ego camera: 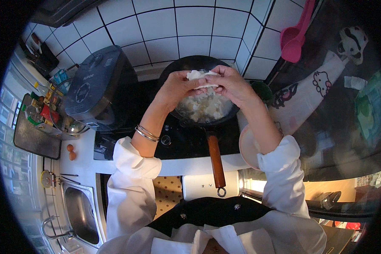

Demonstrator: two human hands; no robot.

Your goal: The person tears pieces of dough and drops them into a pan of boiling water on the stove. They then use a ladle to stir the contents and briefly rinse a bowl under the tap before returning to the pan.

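Note:
Both my left hand (182,90) and my right hand (230,82) grip a piece of white dough (200,75), stretched between their fingertips. They are over a dark wok (190,63) on a black glass cooktop (187,143). Inside the wok, pale whitish pieces (206,106) lie in what looks like liquid. The wok's wooden handle (216,162) points towards me, past the counter edge. A pale round bowl (249,146) stands beneath my right forearm, partly hidden by it. The lower fingers of both hands are partly covered by the dough.
A dark rice cooker (95,85) stands left of the wok. Farther left are bottles (46,111), two eggs (71,152) and a steel sink (82,212). Pink spoons (293,41) hang at the right, near a dark panel with stickers. A small green bowl (262,90) is behind my right wrist.

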